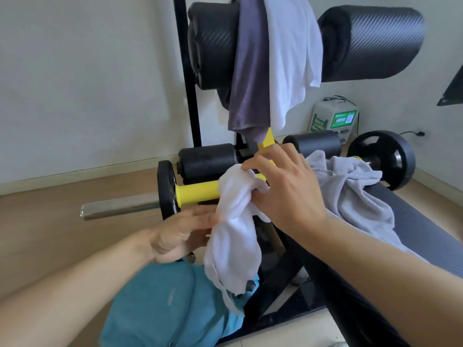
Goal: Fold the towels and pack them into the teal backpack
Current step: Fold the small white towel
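A white towel hangs bunched in front of the yellow handle of a gym machine. My right hand grips its top from above. My left hand touches its left side with curled fingers. Below it on the floor lies the teal backpack, and the towel's lower end hangs over its right part. A light grey towel lies crumpled on the dark bench pad to the right. A purple-grey towel and another white towel hang over the upper black foam rollers.
Black weight plates and a steel bar end stick out at the sides of the machine. A white and green box stands against the back wall. Wooden floor lies to the left.
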Available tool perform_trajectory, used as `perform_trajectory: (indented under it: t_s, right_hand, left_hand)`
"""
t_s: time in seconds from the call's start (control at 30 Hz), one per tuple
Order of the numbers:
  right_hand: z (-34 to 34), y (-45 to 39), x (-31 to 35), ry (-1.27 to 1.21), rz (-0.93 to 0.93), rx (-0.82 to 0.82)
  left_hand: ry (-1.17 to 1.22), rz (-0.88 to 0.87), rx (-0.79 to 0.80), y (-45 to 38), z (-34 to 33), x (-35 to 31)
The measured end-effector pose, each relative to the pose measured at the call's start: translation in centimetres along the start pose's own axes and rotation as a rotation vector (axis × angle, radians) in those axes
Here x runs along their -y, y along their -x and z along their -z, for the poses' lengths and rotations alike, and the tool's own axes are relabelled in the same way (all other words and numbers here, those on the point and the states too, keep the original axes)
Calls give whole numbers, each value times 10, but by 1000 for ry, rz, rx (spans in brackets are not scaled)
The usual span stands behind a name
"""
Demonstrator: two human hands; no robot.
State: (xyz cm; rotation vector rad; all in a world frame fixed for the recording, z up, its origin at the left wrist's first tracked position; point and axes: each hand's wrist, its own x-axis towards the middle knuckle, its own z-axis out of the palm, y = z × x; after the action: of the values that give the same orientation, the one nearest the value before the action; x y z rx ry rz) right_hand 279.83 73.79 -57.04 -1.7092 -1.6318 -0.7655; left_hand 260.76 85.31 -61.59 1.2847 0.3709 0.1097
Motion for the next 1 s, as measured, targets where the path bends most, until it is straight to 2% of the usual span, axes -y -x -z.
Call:
perform_trajectory:
  t_s: [0.07,0.17,0.23,0.37,0.43,0.53,0.63,0.73,0.9,1.0]
  right_hand:
    - [-6,3,1,9,75,-22]
    - [-12,8,8,-55,10,87]
    - [-15,12,13,-182,-119,236]
    - [-19,16,20,-695,-554,452]
    - [-19,16,20,-807,-730,553]
    - [-14,19,24,-980,-878,700]
    - [-15,21,27,-1088,-932,731]
    - [-19,20,27,-1014,-943,754]
    - [-14,23,20,-1041,-932,929]
    - [-13,24,18,-1037,-880,884]
  left_hand:
    - [86,-41,26,5,-1,-6]
    - [153,-45,-112,8,0,-13]
    - [123,-58,-212,8,1,-12]
    - [18,-89,-260,10,-1,-11]
    - [-14,-118,-278,9,-4,-12]
    - [19,-159,-306,6,-8,-14]
    - [48,-198,-276,5,-11,-16]
    - [-3,-217,-232,4,-12,-17]
    - [-150,-303,-495,1,-17,-18]
    - [-169,-352,-536,2,-15,-19]
